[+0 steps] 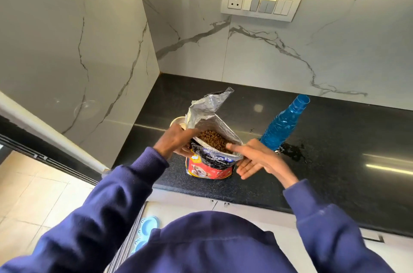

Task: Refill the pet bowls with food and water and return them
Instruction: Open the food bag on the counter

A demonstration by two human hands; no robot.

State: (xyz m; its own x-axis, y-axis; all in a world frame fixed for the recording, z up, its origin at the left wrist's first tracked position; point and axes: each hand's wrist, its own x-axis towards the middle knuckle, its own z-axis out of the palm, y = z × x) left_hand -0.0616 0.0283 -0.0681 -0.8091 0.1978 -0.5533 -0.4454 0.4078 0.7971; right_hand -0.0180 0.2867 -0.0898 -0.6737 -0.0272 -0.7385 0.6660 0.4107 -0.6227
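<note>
Black counter (pixel 335 174): left hand (pixel 176 139) grips the kibble bag (pixel 211 171) by its rim, right hand (pixel 254 158) flat, fingers straight, touching its other side.

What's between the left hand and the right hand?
The open food bag, kibble showing at its mouth, stands between the left hand and the right hand; head view.

The food bag (pixel 211 167) shows white letters ending "ols" (start folded under); smaller print below is blurred.
</note>
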